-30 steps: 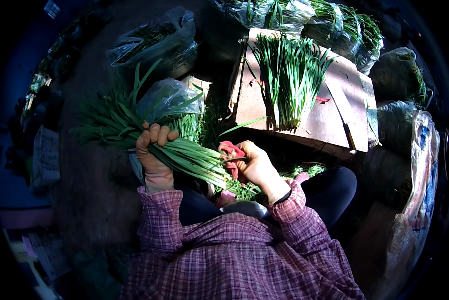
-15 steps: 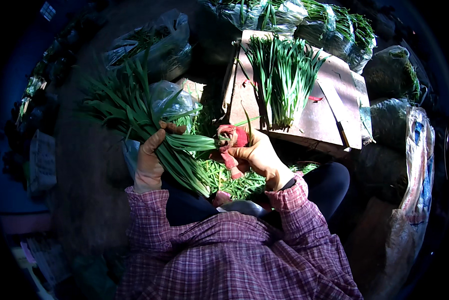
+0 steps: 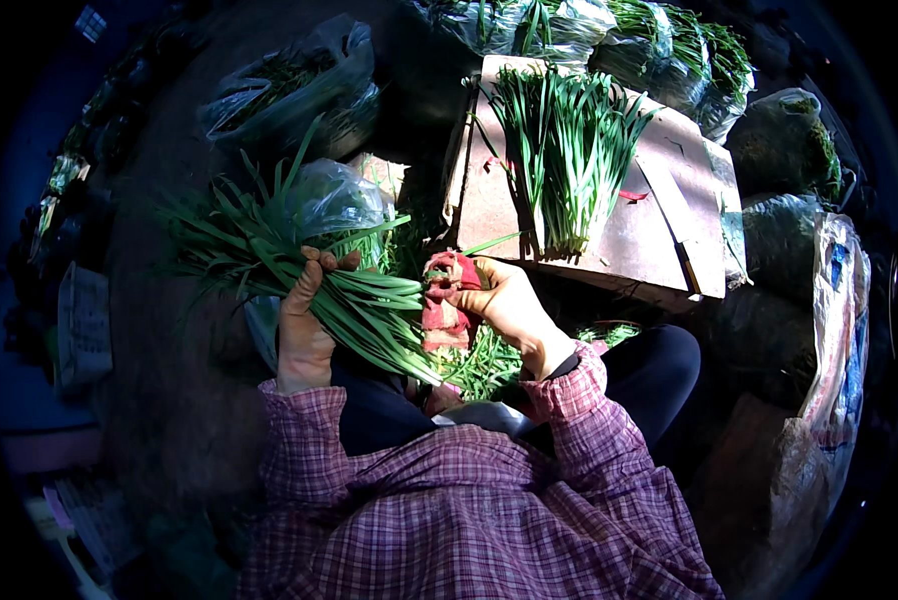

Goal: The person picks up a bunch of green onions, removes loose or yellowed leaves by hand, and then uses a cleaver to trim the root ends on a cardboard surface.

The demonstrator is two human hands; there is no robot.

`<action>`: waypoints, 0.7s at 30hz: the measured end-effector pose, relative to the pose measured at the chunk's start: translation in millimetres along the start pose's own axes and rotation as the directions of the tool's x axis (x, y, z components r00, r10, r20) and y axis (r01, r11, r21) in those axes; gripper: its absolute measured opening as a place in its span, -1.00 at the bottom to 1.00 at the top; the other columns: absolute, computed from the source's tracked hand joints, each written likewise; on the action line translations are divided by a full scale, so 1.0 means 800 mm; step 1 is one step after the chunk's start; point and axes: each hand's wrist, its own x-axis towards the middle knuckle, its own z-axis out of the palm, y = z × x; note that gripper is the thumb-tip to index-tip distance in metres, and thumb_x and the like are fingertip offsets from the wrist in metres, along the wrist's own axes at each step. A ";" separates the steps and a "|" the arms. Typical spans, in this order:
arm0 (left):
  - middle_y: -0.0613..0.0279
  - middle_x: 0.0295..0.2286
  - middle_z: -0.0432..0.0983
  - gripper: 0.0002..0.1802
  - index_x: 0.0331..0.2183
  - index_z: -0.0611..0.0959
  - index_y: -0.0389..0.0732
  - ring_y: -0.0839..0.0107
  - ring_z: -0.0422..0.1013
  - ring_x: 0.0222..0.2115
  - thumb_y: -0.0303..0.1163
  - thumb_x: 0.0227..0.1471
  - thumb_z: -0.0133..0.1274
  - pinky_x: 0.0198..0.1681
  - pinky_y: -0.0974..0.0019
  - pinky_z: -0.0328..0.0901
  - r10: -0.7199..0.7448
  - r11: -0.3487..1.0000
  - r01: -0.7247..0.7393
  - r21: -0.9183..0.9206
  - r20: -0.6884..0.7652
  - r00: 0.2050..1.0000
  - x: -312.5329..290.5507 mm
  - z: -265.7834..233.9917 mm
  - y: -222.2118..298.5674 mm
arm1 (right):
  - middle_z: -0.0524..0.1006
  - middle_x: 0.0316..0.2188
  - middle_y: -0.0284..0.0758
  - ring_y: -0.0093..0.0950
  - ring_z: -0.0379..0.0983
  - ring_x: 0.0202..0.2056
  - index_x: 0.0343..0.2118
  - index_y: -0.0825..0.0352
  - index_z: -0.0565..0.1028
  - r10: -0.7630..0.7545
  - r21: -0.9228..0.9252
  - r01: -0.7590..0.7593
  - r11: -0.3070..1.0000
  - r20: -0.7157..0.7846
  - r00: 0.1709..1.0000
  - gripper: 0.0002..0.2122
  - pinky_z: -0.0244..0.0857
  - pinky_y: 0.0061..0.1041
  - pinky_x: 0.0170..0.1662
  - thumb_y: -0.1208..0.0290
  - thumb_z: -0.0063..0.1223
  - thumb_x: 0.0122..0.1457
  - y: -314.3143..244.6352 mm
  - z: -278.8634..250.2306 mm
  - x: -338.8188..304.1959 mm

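Note:
My left hand [image 3: 307, 325] is closed around a bunch of garlic chives [image 3: 374, 322], whose leaves fan out to the far left and whose pale stem ends point right and toward my lap. In my right hand [image 3: 514, 312] is a red cloth [image 3: 447, 335], pinched by thumb and fingers and hanging down beside some of the stem ends. Whether the cloth touches those stems is hard to see. Beyond my right hand, a neat pile of garlic chives [image 3: 569, 150] lies on a sunlit board [image 3: 624, 255].
A long knife-like blade [image 3: 666, 208] lies on the board's right side. Loose green trimmings [image 3: 489, 368] cover my lap area. Plastic bags of greens [image 3: 289, 90] stand far left, with more bags [image 3: 659, 55] behind the board. A woven sack [image 3: 834, 330] stands right.
The red cloth, earlier bunched around the stem ends, now hangs down more open. My right hand has shifted slightly left and nearer; the held bunch has moved a little.

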 end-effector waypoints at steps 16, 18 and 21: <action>0.35 -0.32 0.55 -0.88 -0.27 0.66 -0.11 0.30 0.42 -0.06 -0.37 0.09 0.17 0.27 -0.15 0.14 0.232 0.962 -0.246 -0.117 -0.117 0.966 0.015 -0.008 -0.011 | 0.55 -0.38 -0.18 -0.18 0.50 -0.29 -0.25 0.32 0.54 -0.573 -0.790 0.455 0.412 0.164 0.803 -0.65 0.38 -0.32 -0.19 0.65 0.23 -0.21 0.039 0.014 -0.034; 0.34 -0.33 0.55 -0.88 -0.27 0.66 -0.11 0.30 0.43 -0.08 -0.37 0.09 0.17 0.26 -0.15 0.15 0.293 0.939 -0.305 -0.162 -0.090 0.952 0.020 -0.012 0.009 | 0.58 -0.35 -0.22 -0.28 0.53 -0.25 -0.26 0.29 0.57 -0.606 -0.689 0.417 0.593 -0.039 0.795 -0.65 0.39 -0.40 -0.16 0.70 0.23 -0.21 0.066 -0.036 -0.040; 0.34 -0.35 0.54 -0.88 -0.27 0.65 -0.12 0.30 0.45 -0.12 -0.38 0.09 0.18 0.26 -0.18 0.15 0.307 0.924 -0.344 -0.168 -0.212 0.928 0.019 -0.001 0.008 | 0.59 -0.30 -0.28 -0.32 0.54 -0.20 -0.22 0.30 0.60 -0.703 -0.635 0.518 0.573 -0.056 0.708 -0.61 0.38 -0.38 -0.11 0.70 0.25 -0.21 0.034 -0.013 -0.050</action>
